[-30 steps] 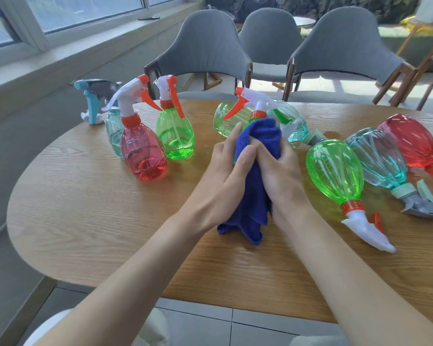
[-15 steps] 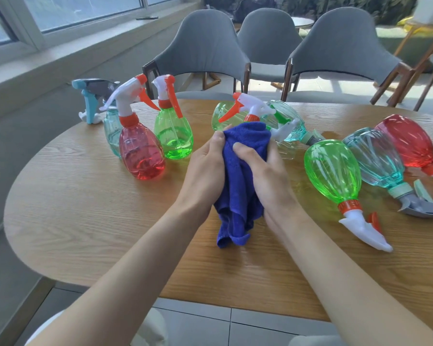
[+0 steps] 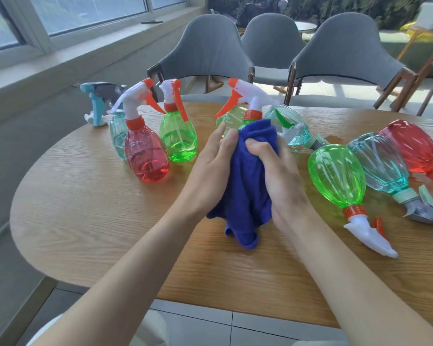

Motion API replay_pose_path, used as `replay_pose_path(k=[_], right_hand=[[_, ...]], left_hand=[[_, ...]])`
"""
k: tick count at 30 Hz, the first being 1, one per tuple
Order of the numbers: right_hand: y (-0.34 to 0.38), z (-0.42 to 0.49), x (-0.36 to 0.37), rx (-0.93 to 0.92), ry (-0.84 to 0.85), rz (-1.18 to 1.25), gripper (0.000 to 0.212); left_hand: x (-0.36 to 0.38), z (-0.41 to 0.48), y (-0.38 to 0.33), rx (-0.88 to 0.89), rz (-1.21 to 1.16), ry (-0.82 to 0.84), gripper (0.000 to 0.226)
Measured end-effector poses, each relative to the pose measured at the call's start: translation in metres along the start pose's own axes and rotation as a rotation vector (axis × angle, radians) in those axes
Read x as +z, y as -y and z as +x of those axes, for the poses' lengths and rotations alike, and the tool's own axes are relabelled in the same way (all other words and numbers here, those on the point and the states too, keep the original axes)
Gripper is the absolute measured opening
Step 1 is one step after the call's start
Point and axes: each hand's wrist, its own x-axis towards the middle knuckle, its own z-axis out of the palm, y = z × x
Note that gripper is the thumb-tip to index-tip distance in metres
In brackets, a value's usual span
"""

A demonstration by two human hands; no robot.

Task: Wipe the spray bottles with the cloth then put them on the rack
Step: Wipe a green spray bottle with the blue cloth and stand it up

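Wiping is the step in hand: a blue cloth (image 3: 248,186) is wrapped round the body of a green spray bottle (image 3: 252,115), which stands upright near the middle of the bench (image 3: 85,221). Only its orange collar and white trigger head (image 3: 250,96) stick out of the fabric. The right hand (image 3: 280,181) has its fingers (image 3: 258,148) curled and clamped on the cloth. The left hand (image 3: 208,168) cups the opposite side, thumb pressed to the fabric and fingers reaching round the back, so it grips too. Holding from both sides probably lets the cloth rub the whole body while the bottle is kept from tipping.

Left of the wrapped bottle stand a red bottle (image 3: 146,156), a green bottle (image 3: 178,138) and a teal bottle (image 3: 118,136), all upright, likely the finished group. Just behind it lies a pale green bottle (image 3: 231,121). To its right four more lie on their sides, probably waiting. No rack is in view, so the bottle's destination cannot be told.
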Motion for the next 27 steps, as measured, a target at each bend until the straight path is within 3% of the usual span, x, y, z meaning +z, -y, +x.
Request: replay_pose_path(k=[4,9,12,15,19,23,27], right_hand=[[-0.007,-0.002,0.001,0.016,0.008,-0.056,0.018],[0.001,0.005,-0.006,0.022,-0.129,0.03,0.015],[0.006,0.007,-0.008,0.008,-0.152,0.01,0.024],[0.004,0.002,-0.004,0.028,-0.107,0.059,0.014],[-0.002,-0.004,0.004,0.02,-0.045,-0.005,0.019],[0.003,0.0,0.001,0.013,-0.149,-0.019,0.01],[0.008,0.004,-0.007,0.013,-0.163,-0.015,0.014]], left_hand=[[-0.002,0.002,0.0,-0.205,-0.061,0.051,0.06],[0.007,-0.004,0.003,-0.026,0.081,0.093,0.049],[0.01,-0.008,0.008,-0.024,0.141,0.142,0.043],[0.008,-0.006,0.006,-0.023,0.111,0.069,0.021],[0.001,0.004,0.007,-0.043,-0.042,-0.056,0.043],[0.007,-0.002,0.009,-0.027,-0.006,0.057,0.036],[0.007,-0.003,0.013,-0.019,-0.032,0.162,0.044]])
